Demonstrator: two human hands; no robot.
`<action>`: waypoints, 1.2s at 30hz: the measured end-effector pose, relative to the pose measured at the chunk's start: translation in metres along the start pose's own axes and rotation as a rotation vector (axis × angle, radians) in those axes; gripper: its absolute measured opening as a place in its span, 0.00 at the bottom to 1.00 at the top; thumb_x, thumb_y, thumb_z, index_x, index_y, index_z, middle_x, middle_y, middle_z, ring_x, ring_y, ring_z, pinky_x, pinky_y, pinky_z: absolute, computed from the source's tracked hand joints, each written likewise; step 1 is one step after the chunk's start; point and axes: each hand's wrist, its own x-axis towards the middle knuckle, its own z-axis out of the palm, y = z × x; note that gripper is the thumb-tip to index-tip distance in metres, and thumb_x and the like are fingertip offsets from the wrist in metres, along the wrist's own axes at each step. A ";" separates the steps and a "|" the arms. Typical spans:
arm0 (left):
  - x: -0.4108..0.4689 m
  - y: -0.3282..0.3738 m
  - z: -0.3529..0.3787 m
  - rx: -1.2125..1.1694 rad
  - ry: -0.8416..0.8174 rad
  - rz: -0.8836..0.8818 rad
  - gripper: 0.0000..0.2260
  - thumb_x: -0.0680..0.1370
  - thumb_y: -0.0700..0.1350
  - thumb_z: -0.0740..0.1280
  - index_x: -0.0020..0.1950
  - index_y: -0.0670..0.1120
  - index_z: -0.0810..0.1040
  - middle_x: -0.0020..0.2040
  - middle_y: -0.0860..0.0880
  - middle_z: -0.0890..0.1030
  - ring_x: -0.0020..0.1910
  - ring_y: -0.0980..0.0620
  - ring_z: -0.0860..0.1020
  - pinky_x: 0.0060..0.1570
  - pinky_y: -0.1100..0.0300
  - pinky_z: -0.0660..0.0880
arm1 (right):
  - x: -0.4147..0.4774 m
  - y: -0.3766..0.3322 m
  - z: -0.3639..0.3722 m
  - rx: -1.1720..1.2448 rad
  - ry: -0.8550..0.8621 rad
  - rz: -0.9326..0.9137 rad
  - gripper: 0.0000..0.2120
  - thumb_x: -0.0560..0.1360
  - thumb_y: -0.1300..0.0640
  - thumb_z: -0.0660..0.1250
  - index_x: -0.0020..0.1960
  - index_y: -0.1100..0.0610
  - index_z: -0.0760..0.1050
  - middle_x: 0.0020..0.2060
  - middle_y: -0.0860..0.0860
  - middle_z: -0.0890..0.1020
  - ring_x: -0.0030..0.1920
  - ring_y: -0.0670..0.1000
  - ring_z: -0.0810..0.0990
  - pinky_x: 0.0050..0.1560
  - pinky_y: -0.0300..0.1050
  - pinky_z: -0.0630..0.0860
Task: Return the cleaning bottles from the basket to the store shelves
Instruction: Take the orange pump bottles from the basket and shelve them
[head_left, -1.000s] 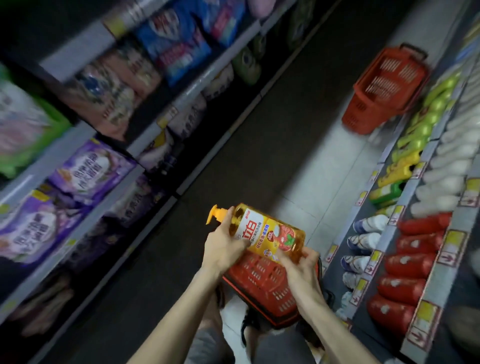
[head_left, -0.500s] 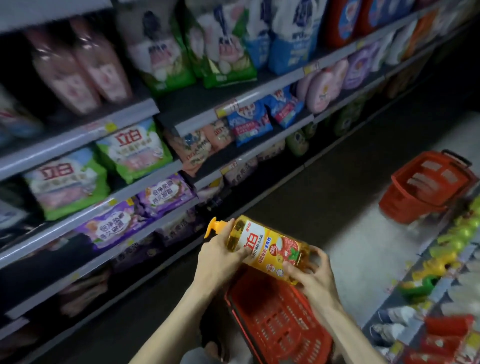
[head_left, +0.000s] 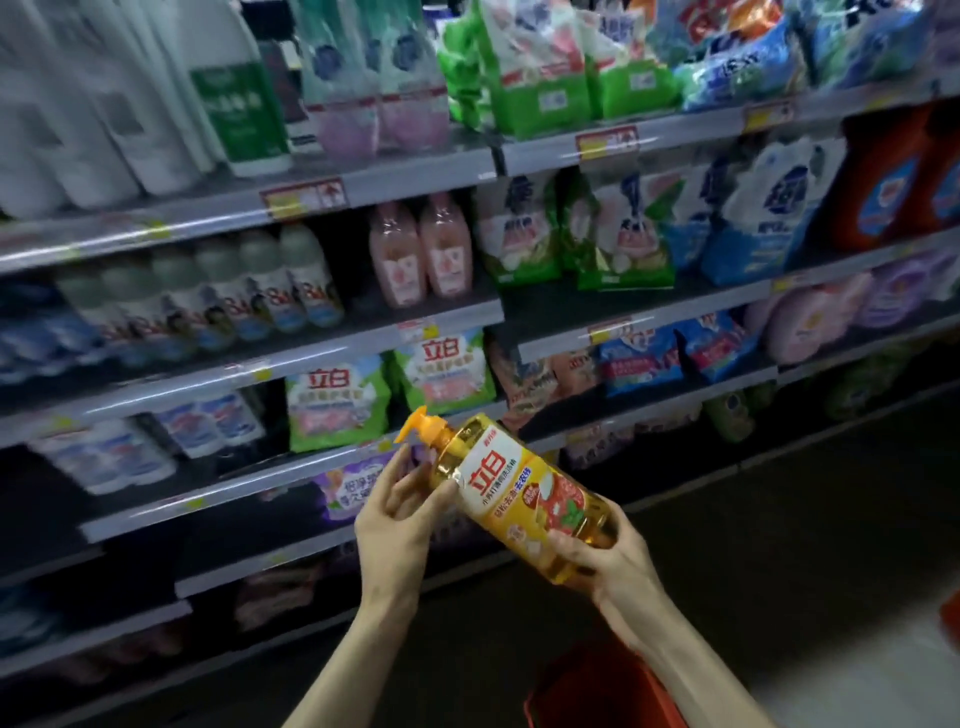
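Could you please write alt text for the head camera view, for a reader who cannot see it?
Two hands hold a yellow pump bottle tilted, pump up-left, before shelves: the left hand grips near its neck, the right hand its base. The shelves carry detergent bags and other bottles; the rim of a red basket shows below.

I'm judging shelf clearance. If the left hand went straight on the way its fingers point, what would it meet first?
Probably the green bags shelved up ahead, though depth is unclear. The left hand itself holds the yellow bottle at its neck.
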 end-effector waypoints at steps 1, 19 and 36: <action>0.003 0.005 -0.010 -0.081 0.034 -0.031 0.39 0.71 0.47 0.84 0.79 0.52 0.72 0.66 0.48 0.84 0.65 0.51 0.83 0.60 0.52 0.83 | 0.004 -0.005 0.014 -0.005 -0.024 -0.019 0.40 0.65 0.59 0.85 0.72 0.47 0.71 0.64 0.57 0.82 0.61 0.58 0.85 0.58 0.59 0.85; 0.022 0.156 -0.295 -0.250 0.144 0.150 0.27 0.67 0.46 0.81 0.64 0.44 0.79 0.57 0.41 0.87 0.53 0.41 0.87 0.48 0.45 0.84 | -0.003 -0.010 0.368 -0.268 -0.580 -0.071 0.37 0.66 0.51 0.82 0.70 0.57 0.72 0.60 0.55 0.86 0.59 0.57 0.87 0.58 0.56 0.84; 0.027 0.216 -0.501 -0.020 0.371 0.339 0.29 0.67 0.52 0.82 0.67 0.52 0.82 0.58 0.43 0.88 0.57 0.41 0.87 0.59 0.40 0.82 | -0.003 0.003 0.651 -0.662 -0.984 -0.332 0.28 0.69 0.53 0.84 0.66 0.51 0.78 0.56 0.47 0.88 0.57 0.49 0.87 0.62 0.58 0.82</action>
